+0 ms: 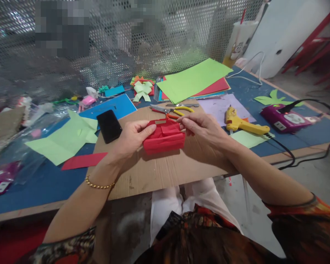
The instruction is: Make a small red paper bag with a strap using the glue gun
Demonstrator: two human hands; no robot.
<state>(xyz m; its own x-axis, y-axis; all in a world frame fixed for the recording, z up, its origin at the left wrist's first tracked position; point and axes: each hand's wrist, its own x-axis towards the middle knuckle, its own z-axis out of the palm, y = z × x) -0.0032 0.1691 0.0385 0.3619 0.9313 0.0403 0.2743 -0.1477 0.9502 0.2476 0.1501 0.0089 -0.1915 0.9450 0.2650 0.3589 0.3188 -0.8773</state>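
Above the cardboard sheet [154,172], a folded red paper piece [165,137], boxlike with creased, matte walls and an open top, is held between both hands. Left thumb and fingers of the left hand [134,137] pinch its edge, fingertips partly hidden behind it; the right hand's [199,126] fingers bunch at the opposite corner, their exact grip indistinct.

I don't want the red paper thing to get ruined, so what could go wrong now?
The left hand might squash the red folded paper if its grip gets too tight. The black cord of the yellow glue gun loops over the edge of the blue table, so a bump could tug it. The cup near the green sheets might spill on them.
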